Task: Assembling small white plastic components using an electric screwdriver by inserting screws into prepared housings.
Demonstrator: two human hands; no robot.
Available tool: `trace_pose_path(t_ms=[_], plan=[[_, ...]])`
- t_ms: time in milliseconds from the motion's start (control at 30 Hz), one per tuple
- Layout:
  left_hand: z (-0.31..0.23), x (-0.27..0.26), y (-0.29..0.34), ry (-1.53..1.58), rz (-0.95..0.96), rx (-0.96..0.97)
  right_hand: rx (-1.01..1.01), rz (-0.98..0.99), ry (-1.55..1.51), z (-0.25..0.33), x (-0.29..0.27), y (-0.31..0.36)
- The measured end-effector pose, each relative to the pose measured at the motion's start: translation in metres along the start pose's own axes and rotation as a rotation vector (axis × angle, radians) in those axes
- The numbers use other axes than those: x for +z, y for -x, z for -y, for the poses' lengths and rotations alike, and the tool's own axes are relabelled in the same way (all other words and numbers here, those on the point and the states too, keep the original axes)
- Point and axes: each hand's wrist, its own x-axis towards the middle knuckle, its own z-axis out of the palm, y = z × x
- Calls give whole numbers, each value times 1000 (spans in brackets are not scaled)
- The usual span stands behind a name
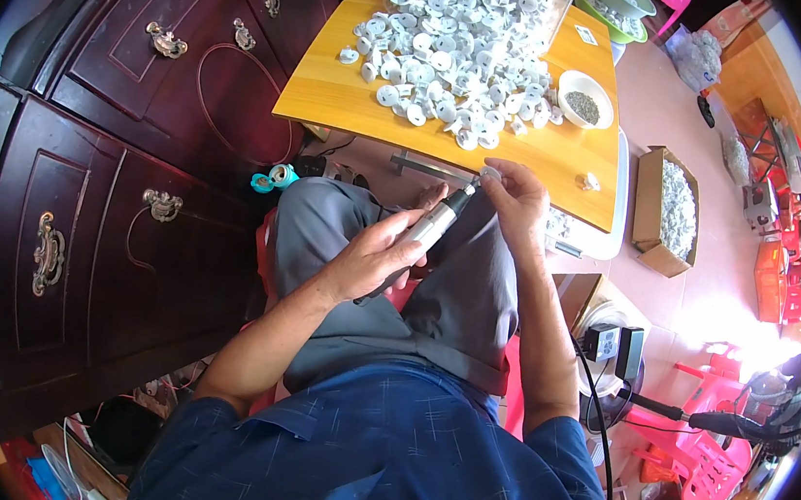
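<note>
My left hand [378, 256] is wrapped round a silver and black electric screwdriver [439, 221], held slantwise above my lap with its tip up and to the right. At that tip, my right hand [520, 202] pinches a small whitish plastic piece [490, 173] between thumb and fingers. The tip meets the piece or is very close to it; the fingers partly hide the spot. Just beyond my hands, a heap of similar round white plastic pieces [469, 67] covers much of the yellow wooden table [324, 96].
A white bowl [609, 112] of small grey metal bits stands at the table's right. A cardboard box [651, 218] of white pieces sits on the floor. Dark wooden cabinets [138, 56] line the left. A black cable [604, 418] runs past my right arm. Pink plastic chairs [714, 469] stand lower right.
</note>
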Motion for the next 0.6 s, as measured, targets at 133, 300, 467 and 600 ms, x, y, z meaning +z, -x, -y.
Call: trace_pose_path(t_ms=[133,300,467,600], plan=[[1,0,0,10,4,4,6,-2,8,2,0,1],[-2,2,1,27,-8,1,-32,-7,3,-4,0,1],[-3,2,1,83,3,-31,-101,-12,75,-2,-1,1],[-3,2,1,138,-11,-46,-104,-22,53,0,3,3]])
